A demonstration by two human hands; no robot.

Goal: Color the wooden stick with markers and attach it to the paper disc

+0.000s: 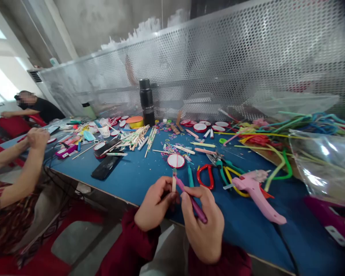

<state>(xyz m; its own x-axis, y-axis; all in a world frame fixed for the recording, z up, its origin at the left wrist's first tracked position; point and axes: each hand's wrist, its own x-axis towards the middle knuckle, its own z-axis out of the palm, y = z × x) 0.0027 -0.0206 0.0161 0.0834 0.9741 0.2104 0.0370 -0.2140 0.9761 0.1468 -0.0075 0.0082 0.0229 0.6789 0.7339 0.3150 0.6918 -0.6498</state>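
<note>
Two hands meet low at the near edge of the blue worktop [138, 180], both in dark red sleeves, wrists bent inward toward each other. Left hand [153, 209] is curled, thumb and fingers pinching one pale wooden stick [174, 183] that stands upright just above its knuckles. Right hand [204, 226] is wrapped around one purple marker [193, 202], held like a pen, slanting up and left so its tip sits right at the stick's lower part.

One black flask [147, 101] stands upright at the back, against the perforated metal screen [247, 57]. One pink glue gun [257, 193] lies on its side just right of the hands. One black phone [105, 167] lies flat to the left, well apart. One pair of red-handled scissors [206, 176] lies just beyond the right hand, with one round white lid [176, 161] just behind the stick. Loose sticks are heaped mid-worktop [136, 137], too many to count.

At the far left, two forearms of a neighbour rest on the worktop, hands clasped [37, 138]; another person sits farther back.
</note>
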